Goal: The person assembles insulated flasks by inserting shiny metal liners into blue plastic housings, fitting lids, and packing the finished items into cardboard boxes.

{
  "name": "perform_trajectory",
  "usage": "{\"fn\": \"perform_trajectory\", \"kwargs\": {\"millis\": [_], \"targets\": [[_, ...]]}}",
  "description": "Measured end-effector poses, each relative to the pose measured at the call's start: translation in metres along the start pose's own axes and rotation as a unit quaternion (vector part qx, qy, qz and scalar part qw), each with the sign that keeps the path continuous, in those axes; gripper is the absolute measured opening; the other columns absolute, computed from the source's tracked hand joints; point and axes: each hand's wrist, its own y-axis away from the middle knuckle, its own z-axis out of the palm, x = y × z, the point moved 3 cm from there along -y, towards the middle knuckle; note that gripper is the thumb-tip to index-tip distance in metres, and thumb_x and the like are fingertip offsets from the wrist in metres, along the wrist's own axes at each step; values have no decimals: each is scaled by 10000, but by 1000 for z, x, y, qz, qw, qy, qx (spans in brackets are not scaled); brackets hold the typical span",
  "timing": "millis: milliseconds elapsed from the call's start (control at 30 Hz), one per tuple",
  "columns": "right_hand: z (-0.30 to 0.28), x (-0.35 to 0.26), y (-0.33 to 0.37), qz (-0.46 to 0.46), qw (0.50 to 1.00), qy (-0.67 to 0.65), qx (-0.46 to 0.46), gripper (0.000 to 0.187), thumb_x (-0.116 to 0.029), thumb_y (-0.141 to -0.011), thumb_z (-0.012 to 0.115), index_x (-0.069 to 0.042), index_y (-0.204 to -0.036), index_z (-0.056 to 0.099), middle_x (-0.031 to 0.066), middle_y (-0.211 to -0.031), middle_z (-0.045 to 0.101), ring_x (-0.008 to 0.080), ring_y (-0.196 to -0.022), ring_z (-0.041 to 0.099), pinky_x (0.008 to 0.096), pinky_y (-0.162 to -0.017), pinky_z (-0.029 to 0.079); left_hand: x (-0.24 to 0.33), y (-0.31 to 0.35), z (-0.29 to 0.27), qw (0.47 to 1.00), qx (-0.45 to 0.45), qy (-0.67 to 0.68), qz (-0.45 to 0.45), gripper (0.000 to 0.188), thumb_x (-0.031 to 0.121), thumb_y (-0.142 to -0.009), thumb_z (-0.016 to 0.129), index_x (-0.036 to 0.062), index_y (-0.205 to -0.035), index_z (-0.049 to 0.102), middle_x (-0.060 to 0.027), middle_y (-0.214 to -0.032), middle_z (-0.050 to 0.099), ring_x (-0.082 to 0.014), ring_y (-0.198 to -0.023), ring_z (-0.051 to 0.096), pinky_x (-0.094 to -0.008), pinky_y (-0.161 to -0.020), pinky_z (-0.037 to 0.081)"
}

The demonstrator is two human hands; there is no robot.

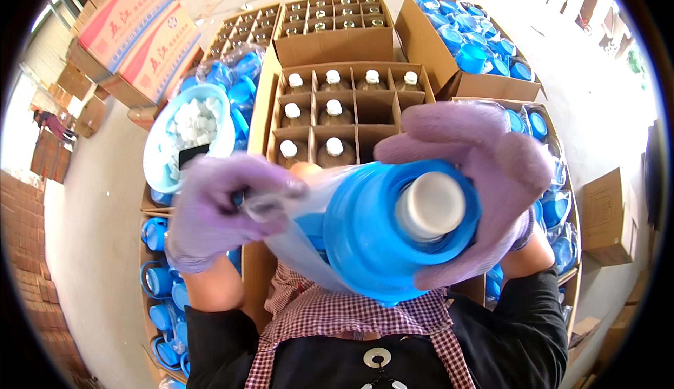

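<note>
Purple gloves cover both hands. My right hand (491,178) wraps round the upper end of a blue thermos flask (358,227), whose white stopper (431,206) points up toward me, tilted to the right. My left hand (228,206) is closed, pinching a clear plastic bag (309,252) that stretches toward the flask's left side. How far the bag reaches round the flask I cannot make out. Behind the hands, a divided carton (390,105) holds several bottles with white stoppers (334,108); some of its compartments hold no bottle.
Left of the carton, a light blue basin (151,143) holds white stoppers (193,122) and a dark phone (192,155). Cartons of blue plastic parts (160,280) flank me on both sides. Further off are another divided carton (337,45) and stacked printed boxes (130,31).
</note>
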Motion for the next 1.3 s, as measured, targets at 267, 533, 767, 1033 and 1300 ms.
{"fn": "perform_trajectory", "kwargs": {"millis": [267, 533, 767, 1033, 1300], "targets": [[5, -18, -6, 73, 991, 2, 115, 1174, -303, -605, 1026, -74, -1514, 320, 328, -1326, 563, 437, -1146, 659, 478, -891, 612, -15, 2, 25, 964, 248, 40, -86, 643, 297, -767, 864, 2, -1276, 604, -87, -1194, 652, -193, -1037, 640, -336, -912, 517], [3, 18, 38, 132, 954, -70, 261, 1124, -496, -685, 938, 8, -1521, 381, 236, -1515, 477, 331, -1332, 574, 448, -1148, 438, -165, 40, 92, 915, 240, 307, -105, 692, 422, -844, 705, 42, -1387, 505, -119, -1322, 578, -260, -1182, 552, -422, -1016, 431], [34, 13, 180, 473, 785, -19, 399, 400, -102, -834, 765, 14, -1200, 651, 116, -1102, 681, 213, -1017, 677, 337, -886, 543, -162, 49, 28, 883, 280, 375, -32, 746, 531, -912, 566, 77, -1485, 419, -147, -1434, 513, -319, -1309, 475, -497, -1107, 356], [53, -1, 135, 145, 939, 231, 211, 435, -124, -825, 757, -50, -1247, 677, 117, -1101, 680, 293, -917, 688, 397, -795, 558, -204, 39, 55, 875, 239, 421, -3, 816, 655, -989, 407, 116, -1596, 321, -180, -1561, 439, -386, -1454, 387, -583, -1212, 269], [48, 19, 154, 427, 809, -90, 394, 338, -180, -905, 758, -38, -1198, 666, 105, -1049, 734, 236, -832, 736, 361, -749, 604, -182, 25, 65, 830, 305, 467, 3, 624, 481, -1043, 427, 69, -1511, 456, -175, -1558, 464, -388, -1410, 469, -601, -1198, 343]]}}
